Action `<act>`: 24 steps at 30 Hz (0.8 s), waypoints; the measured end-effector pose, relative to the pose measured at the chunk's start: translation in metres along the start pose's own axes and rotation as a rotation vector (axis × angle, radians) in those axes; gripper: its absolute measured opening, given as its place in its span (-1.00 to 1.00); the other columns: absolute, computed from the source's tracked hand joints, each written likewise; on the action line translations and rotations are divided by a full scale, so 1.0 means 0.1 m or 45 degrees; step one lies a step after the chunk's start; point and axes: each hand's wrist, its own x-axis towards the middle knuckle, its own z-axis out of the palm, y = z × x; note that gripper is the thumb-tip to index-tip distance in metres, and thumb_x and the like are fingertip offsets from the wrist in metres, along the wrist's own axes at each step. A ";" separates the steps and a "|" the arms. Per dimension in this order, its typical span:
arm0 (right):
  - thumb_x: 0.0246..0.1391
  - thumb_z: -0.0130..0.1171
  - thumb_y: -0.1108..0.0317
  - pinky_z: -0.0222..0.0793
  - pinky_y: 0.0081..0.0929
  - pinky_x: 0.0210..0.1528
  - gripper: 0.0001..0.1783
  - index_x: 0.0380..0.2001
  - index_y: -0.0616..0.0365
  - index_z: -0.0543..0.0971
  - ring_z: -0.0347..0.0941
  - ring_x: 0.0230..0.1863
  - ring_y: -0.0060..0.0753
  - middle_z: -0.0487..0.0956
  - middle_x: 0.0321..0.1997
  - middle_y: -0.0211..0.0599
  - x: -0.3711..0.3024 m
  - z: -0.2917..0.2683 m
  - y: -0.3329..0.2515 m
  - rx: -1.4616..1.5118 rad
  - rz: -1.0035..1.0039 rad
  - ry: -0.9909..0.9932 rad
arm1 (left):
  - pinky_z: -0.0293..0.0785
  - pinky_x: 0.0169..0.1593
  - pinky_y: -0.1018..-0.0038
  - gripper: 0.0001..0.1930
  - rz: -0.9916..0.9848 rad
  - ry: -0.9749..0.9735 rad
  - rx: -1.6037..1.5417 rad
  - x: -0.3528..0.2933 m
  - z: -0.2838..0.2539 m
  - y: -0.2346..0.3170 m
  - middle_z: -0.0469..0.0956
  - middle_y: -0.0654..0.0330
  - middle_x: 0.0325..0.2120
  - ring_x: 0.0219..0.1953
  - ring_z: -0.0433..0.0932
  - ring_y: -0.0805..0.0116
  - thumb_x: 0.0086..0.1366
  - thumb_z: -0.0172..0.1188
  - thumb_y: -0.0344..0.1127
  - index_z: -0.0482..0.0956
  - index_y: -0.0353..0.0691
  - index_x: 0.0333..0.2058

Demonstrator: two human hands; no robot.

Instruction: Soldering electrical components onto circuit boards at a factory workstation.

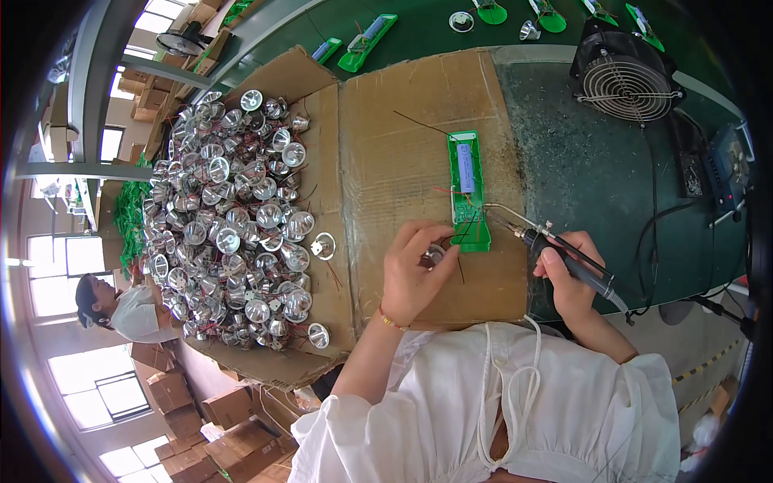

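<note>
My left hand (412,270) is closed round a small silver lamp reflector (433,256), whose thin dark wires reach toward a green plastic housing (475,238). This housing lies lengthwise on a cardboard sheet (403,177). A blue cylindrical battery (465,169) sits in its far part, and a small circuit board (469,212) with red and dark wires in its nearer part. From the right, my right hand (572,282) grips a black soldering iron (578,270) with a curved metal tube along it. Its tip is close to the board's right edge; whether they touch I cannot tell.
A large heap of silver reflectors (233,217) fills an open cardboard box at left. One loose reflector (323,246) lies beside it. A black fan (628,88) and a blue soldering station (729,169) stand right. Green housings (369,42) line the back. Another person (133,310) is far left.
</note>
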 end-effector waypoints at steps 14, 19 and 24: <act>-0.05 0.11 0.46 0.33 -0.68 -0.58 -0.84 -0.44 0.28 0.36 0.39 -0.62 -0.62 0.45 -0.59 -0.31 0.01 0.02 0.05 0.041 0.013 -0.042 | 0.37 -0.52 0.50 -0.94 -0.239 0.057 0.070 0.01 0.15 -0.08 0.45 0.15 -0.58 -0.59 0.46 0.35 0.08 0.15 -0.45 0.48 -0.25 -0.42; -0.07 0.14 0.45 0.33 -0.68 -0.56 -0.83 -0.45 0.27 0.37 0.40 -0.62 -0.65 0.47 -0.61 -0.34 0.02 0.02 0.06 0.058 0.047 -0.031 | 0.34 -0.52 0.41 -0.93 0.192 0.058 0.410 0.04 0.11 -0.14 0.43 0.17 -0.60 -0.60 0.42 0.23 0.04 0.17 -0.42 0.47 -0.21 -0.46; -0.04 0.08 0.49 0.35 -0.66 -0.56 -0.85 -0.43 0.28 0.33 0.38 -0.60 -0.60 0.41 -0.53 -0.27 0.02 0.00 0.08 -0.030 0.017 -0.138 | 0.32 -0.52 0.40 -0.93 0.181 0.061 0.547 0.05 0.15 -0.12 0.41 0.18 -0.62 -0.59 0.42 0.22 0.03 0.18 -0.40 0.46 -0.20 -0.50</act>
